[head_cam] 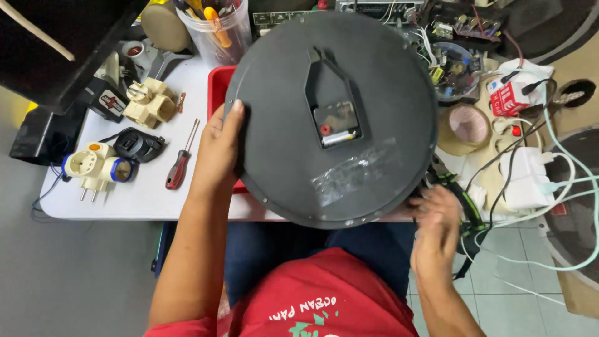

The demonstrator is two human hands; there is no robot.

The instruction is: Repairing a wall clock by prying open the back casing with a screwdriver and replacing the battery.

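Note:
A large round dark-grey wall clock [293,93] is held back side up over the table, its battery movement box [337,125] near the middle and a patch of clear tape [352,175] below it. My left hand [218,150] grips the clock's left rim, thumb on the back. Blurred at the lower right edge of the clock, my right hand [433,218] touches or holds the rim there. A red tray [218,87] lies under the clock, mostly hidden.
On the white table [125,193] lie a red-handled screwdriver [179,165], cream plug adapters [150,103], a white and blue adapter [97,165] and a black plug [137,145]. A clear cup of tools [218,28] stands behind. Tape rolls [465,128], cables and a white power strip [524,178] crowd the right.

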